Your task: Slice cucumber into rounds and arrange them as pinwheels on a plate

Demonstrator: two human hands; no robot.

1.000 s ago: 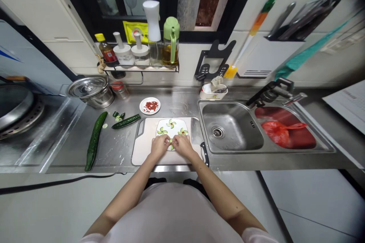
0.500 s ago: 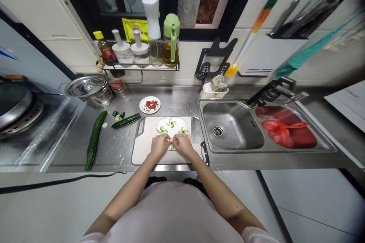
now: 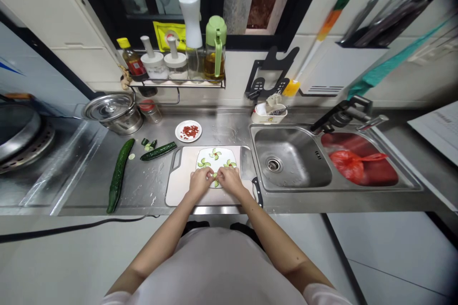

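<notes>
A white square plate [image 3: 222, 154] rests on a pale cutting board [image 3: 186, 167] in front of me. Cucumber slices [image 3: 215, 153] form small pinwheels on it, some with a red bit in the centre. At the plate's near edge, my left hand [image 3: 201, 182] and my right hand [image 3: 229, 181] meet over the front pinwheel [image 3: 215, 183]. Both have their fingers closed in a pinch, fingertips nearly touching at the slices. Whatever lies between the fingertips is too small to make out. Behind the board, a small white dish [image 3: 188, 131] holds chopped red pieces.
Left of the board lie a cut cucumber [image 3: 158, 151], a whole cucumber [image 3: 120, 175] and some scraps. A knife [image 3: 257, 192] lies at the board's right edge, beside the sink [image 3: 291, 157]. A lidded pot [image 3: 119, 113] and a bottle rack [image 3: 179, 85] stand behind.
</notes>
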